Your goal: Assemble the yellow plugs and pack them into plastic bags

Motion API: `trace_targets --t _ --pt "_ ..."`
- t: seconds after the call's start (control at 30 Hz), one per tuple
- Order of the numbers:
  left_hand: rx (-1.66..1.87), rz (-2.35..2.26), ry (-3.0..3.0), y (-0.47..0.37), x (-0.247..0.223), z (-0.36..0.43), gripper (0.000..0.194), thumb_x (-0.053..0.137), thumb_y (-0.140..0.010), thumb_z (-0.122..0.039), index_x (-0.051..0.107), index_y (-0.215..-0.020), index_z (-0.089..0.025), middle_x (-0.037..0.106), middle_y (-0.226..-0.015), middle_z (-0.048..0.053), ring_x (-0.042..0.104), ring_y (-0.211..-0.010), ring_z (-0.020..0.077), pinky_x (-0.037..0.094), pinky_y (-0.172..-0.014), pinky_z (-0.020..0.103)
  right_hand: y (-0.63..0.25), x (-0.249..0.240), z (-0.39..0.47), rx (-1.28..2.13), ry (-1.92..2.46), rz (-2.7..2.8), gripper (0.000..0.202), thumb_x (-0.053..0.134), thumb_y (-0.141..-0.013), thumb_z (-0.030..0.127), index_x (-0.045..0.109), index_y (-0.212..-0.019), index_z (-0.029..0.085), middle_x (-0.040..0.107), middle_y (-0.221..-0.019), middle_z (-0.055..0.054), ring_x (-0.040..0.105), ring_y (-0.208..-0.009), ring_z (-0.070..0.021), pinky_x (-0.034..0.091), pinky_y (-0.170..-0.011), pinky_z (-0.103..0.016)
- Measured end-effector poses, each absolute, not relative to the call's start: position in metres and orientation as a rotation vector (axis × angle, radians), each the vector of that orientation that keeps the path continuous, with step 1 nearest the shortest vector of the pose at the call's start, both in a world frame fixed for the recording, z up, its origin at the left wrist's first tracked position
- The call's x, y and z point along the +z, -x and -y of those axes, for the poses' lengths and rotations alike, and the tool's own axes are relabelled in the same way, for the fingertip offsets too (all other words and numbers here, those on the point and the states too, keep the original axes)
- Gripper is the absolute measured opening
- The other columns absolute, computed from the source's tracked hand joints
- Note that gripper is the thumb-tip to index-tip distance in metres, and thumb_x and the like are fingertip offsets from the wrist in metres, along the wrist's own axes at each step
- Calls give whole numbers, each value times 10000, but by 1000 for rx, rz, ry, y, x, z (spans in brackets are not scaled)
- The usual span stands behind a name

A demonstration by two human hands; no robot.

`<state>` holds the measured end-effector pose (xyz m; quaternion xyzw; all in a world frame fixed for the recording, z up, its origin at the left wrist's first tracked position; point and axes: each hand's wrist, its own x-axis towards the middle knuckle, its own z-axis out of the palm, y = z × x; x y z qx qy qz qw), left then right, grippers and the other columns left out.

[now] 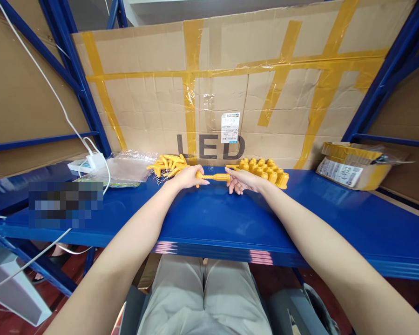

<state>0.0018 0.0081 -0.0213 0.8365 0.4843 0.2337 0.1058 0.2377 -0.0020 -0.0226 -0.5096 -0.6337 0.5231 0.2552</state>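
My left hand (186, 177) is closed around the handle end of a yellow plastic piece with a twisted shaft (212, 177), held level just above the blue shelf (209, 218). At the shaft's other end, my right hand (244, 180) pinches a wider yellow collar or sleeve; its far part is hidden by the fingers. Behind my left hand lies a loose pile of yellow plastic parts (167, 163) with small metal chains. Beyond my right hand stand several short yellow plastic cylinders (270, 171), grouped close together.
A taped cardboard sheet (153, 111) marked LED rises behind the shelf. To the left are clear plastic bags (129, 167), a white charger with cable (96, 160) and a blurred dark object (66, 200). An opened cardboard box (352, 165) stands at right, near the blue upright (380, 88).
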Motion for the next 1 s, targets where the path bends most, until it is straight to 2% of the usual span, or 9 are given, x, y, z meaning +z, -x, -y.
trace_targets --t 0.1,0.23,0.37,0.43,0.6,0.8,1.0 --pt "682 -1424 -2456 -1 -22 -10 438 686 -639 -565 484 -838 -231 636 -608 -42 593 -603 178 386 -565 263 -235 -22 4 1409 1392 1717 546 340 -925 589 522 -674 139 624 -476 -93 442 -275 -89 355 -290 -186" --pt "684 -1433 -2456 -1 -23 -11 449 701 -623 -570 486 -820 -229 638 -615 -39 591 -605 177 382 -560 261 -233 -21 5 1440 1444 1691 558 305 -934 587 516 -673 142 598 -441 -81 417 -264 -88 313 -272 -186" --pt "690 -1437 -2449 -1 -22 -10 427 701 -637 -546 491 -826 -225 642 -623 -33 599 -616 180 385 -565 261 -237 -19 2 1532 1429 1707 612 274 -910 642 553 -744 122 647 -531 -96 478 -310 -95 377 -304 -193" --pt "697 -1443 -2434 -1 -22 -9 422 696 -645 -540 490 -834 -224 640 -617 -32 603 -622 182 388 -573 262 -240 -18 2 1548 1386 1706 581 325 -902 637 564 -795 118 676 -601 -97 533 -366 -100 429 -342 -195" --pt "710 -1442 -2461 -2 -22 -9 443 690 -636 -571 495 -826 -221 642 -635 -31 597 -629 179 387 -581 265 -243 -15 7 1480 1298 1735 321 586 -874 444 532 -927 133 721 -771 -87 606 -480 -93 501 -431 -179" --pt "710 -1451 -2458 -3 -20 -5 423 696 -640 -551 486 -810 -225 617 -582 -41 586 -591 176 375 -559 262 -244 -16 7 1480 1268 1767 260 623 -870 353 459 -934 162 723 -762 -78 629 -511 -97 516 -471 -176" --pt "718 -1436 -2490 -2 -21 -8 445 704 -616 -574 490 -792 -226 614 -566 -41 579 -581 177 370 -562 262 -243 -19 6 1485 1234 1803 280 579 -884 405 459 -886 152 724 -738 -105 642 -503 -115 515 -465 -186"
